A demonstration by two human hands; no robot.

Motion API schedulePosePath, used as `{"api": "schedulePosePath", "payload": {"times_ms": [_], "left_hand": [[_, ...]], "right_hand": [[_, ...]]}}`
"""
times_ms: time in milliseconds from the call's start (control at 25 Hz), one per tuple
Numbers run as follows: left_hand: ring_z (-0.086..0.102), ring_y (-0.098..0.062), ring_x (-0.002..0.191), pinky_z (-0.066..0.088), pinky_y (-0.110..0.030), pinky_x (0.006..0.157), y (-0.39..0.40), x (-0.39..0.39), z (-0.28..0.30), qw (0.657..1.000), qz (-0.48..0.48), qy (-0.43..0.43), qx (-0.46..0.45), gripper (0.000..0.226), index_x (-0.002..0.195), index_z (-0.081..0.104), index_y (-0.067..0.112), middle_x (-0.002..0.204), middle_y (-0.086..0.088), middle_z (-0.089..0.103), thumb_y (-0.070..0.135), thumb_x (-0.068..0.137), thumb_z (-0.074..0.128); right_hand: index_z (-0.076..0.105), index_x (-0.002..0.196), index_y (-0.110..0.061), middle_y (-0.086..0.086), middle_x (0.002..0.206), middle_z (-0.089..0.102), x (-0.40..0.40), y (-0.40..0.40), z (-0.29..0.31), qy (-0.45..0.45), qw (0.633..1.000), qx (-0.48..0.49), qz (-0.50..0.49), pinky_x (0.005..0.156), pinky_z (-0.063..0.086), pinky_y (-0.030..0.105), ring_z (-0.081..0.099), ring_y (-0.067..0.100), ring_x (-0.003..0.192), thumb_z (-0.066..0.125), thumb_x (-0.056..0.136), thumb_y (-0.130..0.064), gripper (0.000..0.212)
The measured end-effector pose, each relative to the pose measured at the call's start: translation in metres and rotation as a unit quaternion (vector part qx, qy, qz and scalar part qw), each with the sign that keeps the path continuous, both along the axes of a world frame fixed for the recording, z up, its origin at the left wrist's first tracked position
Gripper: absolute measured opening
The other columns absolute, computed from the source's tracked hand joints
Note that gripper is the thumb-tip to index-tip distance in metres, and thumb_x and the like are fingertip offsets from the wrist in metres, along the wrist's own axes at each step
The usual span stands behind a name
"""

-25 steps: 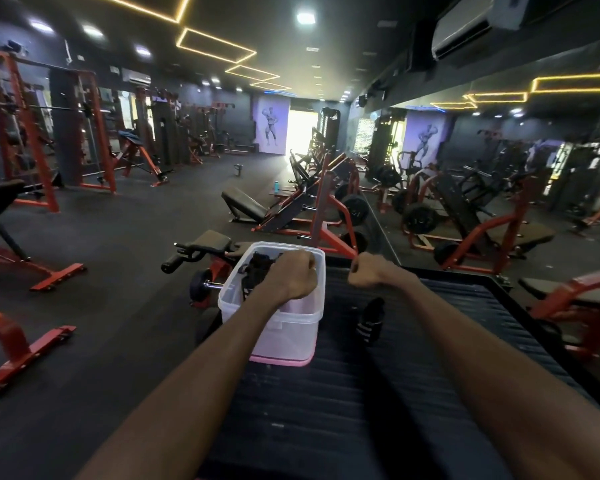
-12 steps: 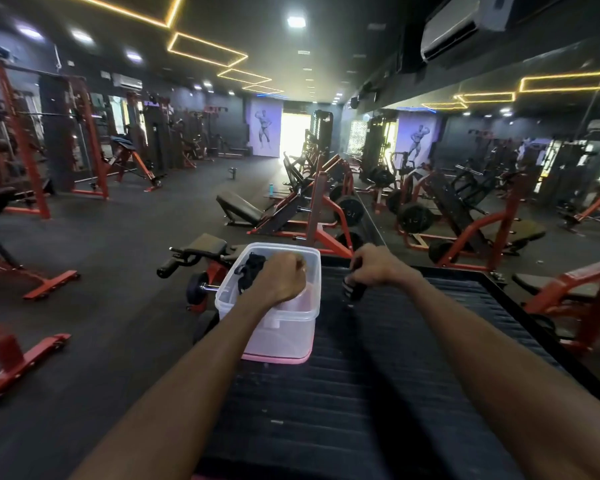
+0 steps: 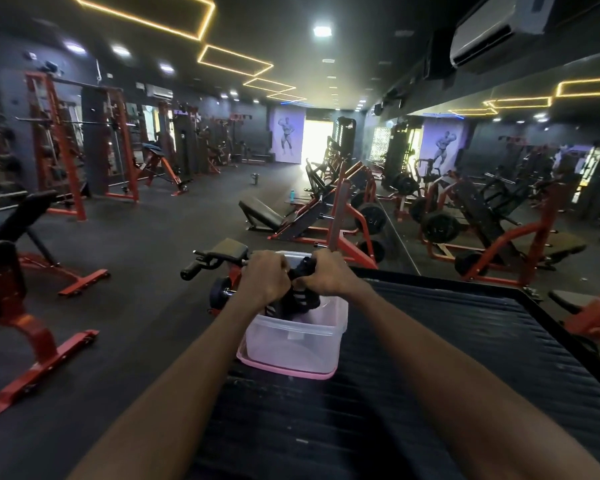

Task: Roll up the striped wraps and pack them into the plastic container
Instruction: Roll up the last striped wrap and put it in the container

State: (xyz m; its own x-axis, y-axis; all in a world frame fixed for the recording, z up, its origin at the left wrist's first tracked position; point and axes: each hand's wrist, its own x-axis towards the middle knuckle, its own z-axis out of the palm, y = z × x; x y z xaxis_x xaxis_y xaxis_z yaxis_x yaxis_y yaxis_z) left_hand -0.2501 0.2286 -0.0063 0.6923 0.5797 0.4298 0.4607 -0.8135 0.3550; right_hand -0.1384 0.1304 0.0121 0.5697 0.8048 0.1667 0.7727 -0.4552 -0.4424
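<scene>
A clear plastic container (image 3: 293,344) with a pink base stands on a black ribbed platform (image 3: 413,358). Both hands meet just above its far side. My left hand (image 3: 264,280) and my right hand (image 3: 329,277) are closed on a black striped wrap (image 3: 300,271) held between them. Rolled black wraps with white stripes (image 3: 297,304) sit inside the container under my hands, partly hidden by them.
The platform's left edge drops to the dark gym floor (image 3: 136,271). A red machine with a black handle (image 3: 201,266) stands just beyond the container. Red benches (image 3: 42,327) line the left side, and a mirror wall (image 3: 499,202) rises on the right.
My right hand picked a wrap off the platform and carried it left over the container. My left hand now grips the same wrap. The view has also shifted toward the container.
</scene>
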Motion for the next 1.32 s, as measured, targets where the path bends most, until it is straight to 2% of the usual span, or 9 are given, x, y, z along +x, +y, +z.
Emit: {"api": "schedulePosePath", "payload": {"times_ms": [200,400,560,720,880,1000,1120,1200,1320], "left_hand": [[0.060,-0.034,0.104,0.043,-0.037,0.086,0.013,-0.009,-0.010,0.998,0.038,0.047,0.013,0.026,0.104,0.073,0.010,0.112,-0.015,0.068,0.015,0.085,0.055],[0.056,-0.034,0.107,0.039,-0.036,0.088,0.020,-0.008,-0.022,0.997,0.030,0.070,0.002,0.022,0.096,0.074,0.014,0.107,-0.016,0.067,0.017,0.082,0.058],[0.056,-0.038,0.109,0.048,-0.044,0.090,0.034,-0.001,-0.035,0.996,0.037,0.074,-0.038,0.019,0.093,0.073,0.019,0.112,-0.017,0.063,0.019,0.078,0.060],[0.049,-0.040,0.118,0.043,-0.045,0.097,0.020,-0.009,-0.026,0.997,0.026,0.061,-0.034,0.032,0.115,0.064,0.011,0.124,-0.019,0.053,0.016,0.084,0.059],[0.037,-0.040,0.130,0.035,-0.047,0.107,0.010,-0.014,-0.018,0.997,0.031,0.056,-0.046,0.051,0.135,0.043,0.002,0.137,-0.022,0.041,0.016,0.089,0.058],[0.040,-0.044,0.130,0.039,-0.050,0.103,0.007,-0.017,-0.017,0.992,0.072,0.057,-0.092,0.055,0.135,0.040,-0.001,0.138,-0.024,0.044,0.015,0.087,0.061],[0.054,-0.043,0.118,0.048,-0.050,0.090,0.003,-0.017,-0.017,0.987,0.112,0.054,-0.099,0.043,0.126,0.051,0.000,0.127,-0.022,0.056,0.015,0.086,0.061],[0.058,-0.043,0.114,0.050,-0.048,0.087,0.001,-0.017,-0.017,0.987,0.129,0.041,-0.085,0.036,0.121,0.057,0.002,0.123,-0.021,0.059,0.013,0.087,0.057],[0.059,-0.042,0.112,0.050,-0.047,0.084,-0.001,-0.019,-0.017,0.987,0.142,0.018,-0.075,0.030,0.116,0.062,0.003,0.120,-0.020,0.062,0.011,0.088,0.055]], "right_hand": [[0.070,0.103,-0.012,0.010,0.102,0.072,-0.015,0.020,-0.019,-0.046,0.997,-0.058,0.026,0.088,0.055,0.045,0.065,0.028,0.097,0.079,0.075,-0.035,0.038],[0.061,0.119,-0.012,0.013,0.117,0.065,-0.017,0.028,-0.033,-0.061,0.994,-0.084,0.023,0.096,0.052,0.040,0.059,0.030,0.112,0.075,0.085,-0.020,0.038],[0.061,0.120,-0.009,0.015,0.118,0.065,-0.016,0.031,-0.037,-0.062,0.994,-0.089,0.016,0.092,0.049,0.036,0.060,0.030,0.111,0.073,0.088,-0.020,0.036],[0.065,0.112,-0.010,0.013,0.111,0.068,-0.017,0.029,-0.034,-0.046,0.997,-0.064,0.015,0.091,0.052,0.039,0.061,0.029,0.106,0.073,0.086,-0.026,0.033],[0.063,0.096,-0.014,0.011,0.098,0.070,-0.005,0.018,-0.024,-0.025,0.998,0.028,-0.057,0.079,0.059,0.047,0.067,0.029,0.090,0.066,0.080,-0.038,0.029],[0.060,0.106,-0.013,0.011,0.115,0.060,0.007,-0.001,-0.023,-0.076,0.982,0.047,-0.168,0.090,0.054,0.047,0.058,0.032,0.106,0.068,0.082,-0.033,0.032],[0.056,0.125,-0.006,0.021,0.132,0.050,0.017,-0.014,-0.037,0.019,0.967,0.000,-0.253,0.099,0.047,0.049,0.051,0.040,0.120,0.070,0.078,-0.035,0.057],[0.061,0.122,-0.004,0.020,0.123,0.061,0.019,-0.017,-0.045,0.091,0.968,0.013,-0.235,0.090,0.052,0.041,0.060,0.036,0.112,0.070,0.082,-0.027,0.047],[0.065,0.114,-0.002,0.017,0.114,0.067,0.018,-0.019,-0.044,0.120,0.962,0.079,-0.233,0.083,0.053,0.037,0.064,0.033,0.107,0.070,0.086,-0.012,0.030]]}}
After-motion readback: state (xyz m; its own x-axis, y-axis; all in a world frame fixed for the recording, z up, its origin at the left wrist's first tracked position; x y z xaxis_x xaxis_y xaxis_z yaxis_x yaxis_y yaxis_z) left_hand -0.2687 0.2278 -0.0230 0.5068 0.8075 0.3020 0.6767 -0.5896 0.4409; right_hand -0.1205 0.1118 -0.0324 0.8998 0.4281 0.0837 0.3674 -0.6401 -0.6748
